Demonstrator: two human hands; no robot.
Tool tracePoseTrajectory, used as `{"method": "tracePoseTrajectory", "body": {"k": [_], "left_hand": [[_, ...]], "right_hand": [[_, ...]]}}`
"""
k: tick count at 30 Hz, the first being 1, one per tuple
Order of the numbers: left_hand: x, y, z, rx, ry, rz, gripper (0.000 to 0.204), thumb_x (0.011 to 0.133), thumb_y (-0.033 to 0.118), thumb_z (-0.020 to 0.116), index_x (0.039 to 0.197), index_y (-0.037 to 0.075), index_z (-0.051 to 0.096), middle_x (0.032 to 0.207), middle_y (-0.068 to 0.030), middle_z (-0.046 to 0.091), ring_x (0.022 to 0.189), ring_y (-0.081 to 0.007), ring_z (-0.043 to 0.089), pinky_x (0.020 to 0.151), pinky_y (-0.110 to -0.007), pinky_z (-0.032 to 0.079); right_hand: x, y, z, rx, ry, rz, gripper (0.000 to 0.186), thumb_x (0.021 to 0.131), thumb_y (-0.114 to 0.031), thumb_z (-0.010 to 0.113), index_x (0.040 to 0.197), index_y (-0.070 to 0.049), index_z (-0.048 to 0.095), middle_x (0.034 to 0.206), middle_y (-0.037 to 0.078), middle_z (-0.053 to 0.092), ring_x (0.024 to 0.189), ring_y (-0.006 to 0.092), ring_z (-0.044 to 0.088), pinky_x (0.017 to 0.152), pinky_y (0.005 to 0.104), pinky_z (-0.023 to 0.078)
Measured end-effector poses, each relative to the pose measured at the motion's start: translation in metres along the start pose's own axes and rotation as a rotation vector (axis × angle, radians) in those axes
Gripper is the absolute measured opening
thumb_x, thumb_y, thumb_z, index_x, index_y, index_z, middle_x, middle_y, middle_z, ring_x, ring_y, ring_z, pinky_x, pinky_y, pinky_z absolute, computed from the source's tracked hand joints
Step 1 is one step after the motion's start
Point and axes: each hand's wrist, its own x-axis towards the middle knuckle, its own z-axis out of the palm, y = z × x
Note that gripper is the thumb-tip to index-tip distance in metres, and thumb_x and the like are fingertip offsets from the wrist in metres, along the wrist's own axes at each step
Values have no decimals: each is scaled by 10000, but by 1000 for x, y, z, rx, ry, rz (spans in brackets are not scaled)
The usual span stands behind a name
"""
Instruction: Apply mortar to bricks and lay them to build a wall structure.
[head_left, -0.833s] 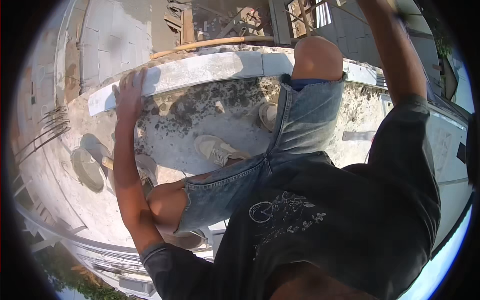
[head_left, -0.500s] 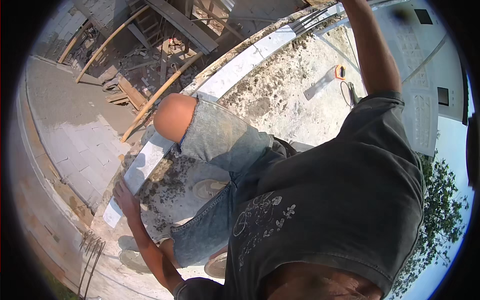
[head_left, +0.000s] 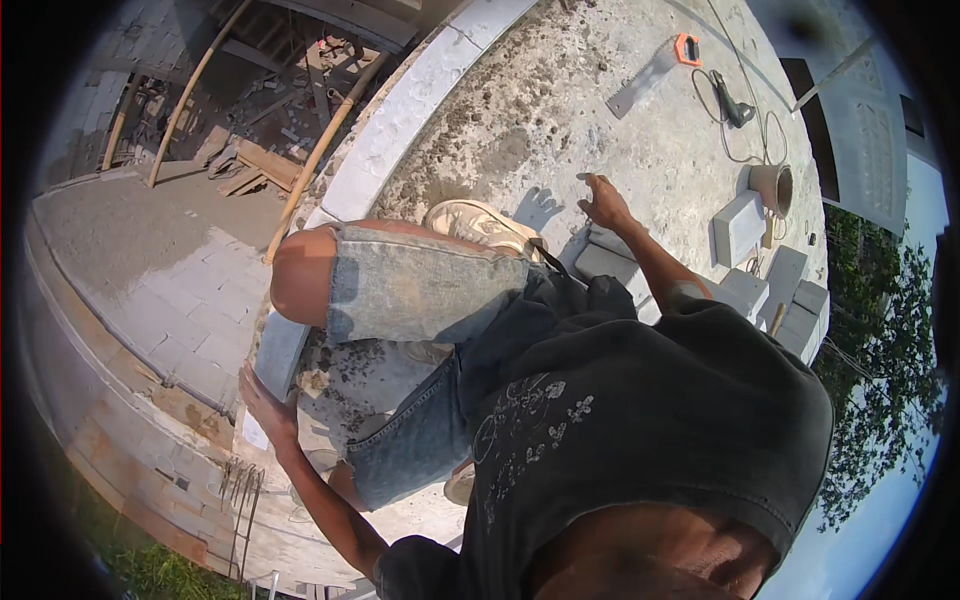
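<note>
My left hand (head_left: 270, 405) rests on the outer side of a long row of narrow white blocks (head_left: 395, 128) along the slab's edge, its fingers stretched out. My right hand (head_left: 605, 203) is open above the stained concrete (head_left: 545, 120), with its shadow beside it and nothing held. One bare knee (head_left: 300, 275) lies over the white row, and a light shoe (head_left: 480, 225) shows behind that leg. Grey blocks (head_left: 610, 265) sit below my right forearm.
An orange-handled saw (head_left: 687, 50), a black power tool (head_left: 738, 110) with cable, a bucket (head_left: 770, 188) and white blocks (head_left: 738, 225) lie to the right. Left, past bamboo poles (head_left: 320, 160), is a lower level with debris (head_left: 285, 130). Bent rebar (head_left: 243, 500) sticks out lower left.
My right arm has come down from high at the upper right to over the concrete. My left hand stays by the white row. The view has turned, bringing tools and blocks on the right into sight.
</note>
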Motion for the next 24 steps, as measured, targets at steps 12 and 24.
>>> {"method": "tracePoseTrajectory", "body": {"k": [12, 24], "left_hand": [[-193, 109, -30, -609, 1266, -480, 620, 839, 272, 722, 1361, 79, 450, 1301, -157, 544, 1226, -342, 497, 1001, -428, 430], [-346, 252, 107, -1325, 939, -1101, 357, 886, 221, 664, 1213, 96, 593, 1025, -83, 669, 874, -239, 647, 771, -356, 516]], "right_hand": [[61, -313, -26, 575, 341, -1168, 685, 934, -553, 508, 1289, 33, 504, 1082, 147, 604, 824, 208, 606, 774, 361, 499], [-130, -673, -22, 490, -99, -1757, 413, 914, -91, 624, 1301, 0, 510, 1111, 150, 590, 960, 198, 628, 774, 307, 551]]}}
